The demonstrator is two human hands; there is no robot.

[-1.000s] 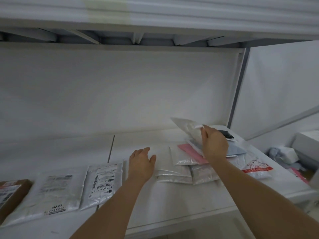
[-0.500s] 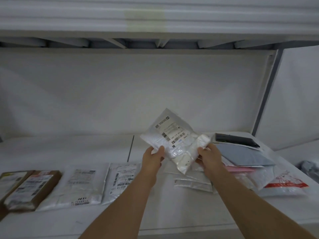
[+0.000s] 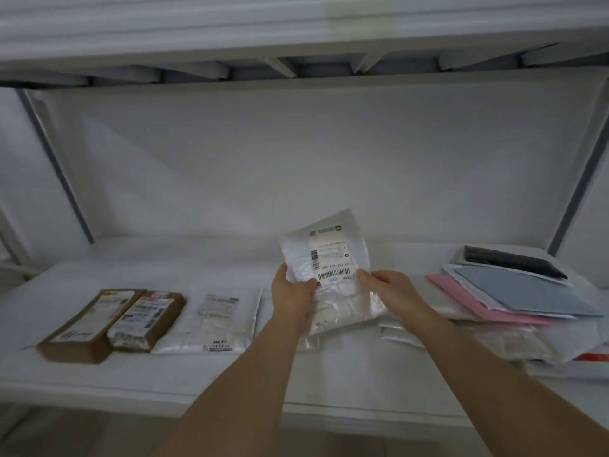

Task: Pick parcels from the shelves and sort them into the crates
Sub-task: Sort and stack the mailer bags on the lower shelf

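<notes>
A white plastic parcel (image 3: 326, 258) with a barcode label is held upright above the white shelf (image 3: 164, 374), label side facing me. My left hand (image 3: 291, 295) grips its left edge and my right hand (image 3: 389, 288) grips its right edge. On the shelf to the left lie two brown cardboard boxes (image 3: 89, 324) and a white mailer bag (image 3: 214, 321). A pile of parcels at the right holds a pink envelope (image 3: 478, 305), a grey-blue envelope (image 3: 524, 291) and a black one (image 3: 510, 260).
Clear plastic bags (image 3: 395, 331) lie on the shelf under my hands. An upper shelf (image 3: 296, 34) hangs overhead. Grey uprights (image 3: 56, 166) frame the bay at left and right. No crate is in view.
The parcel, lifted off the right pile by my right hand a second ago, now sits in both hands and has turned more upright. The view has shifted left, showing the brown boxes.
</notes>
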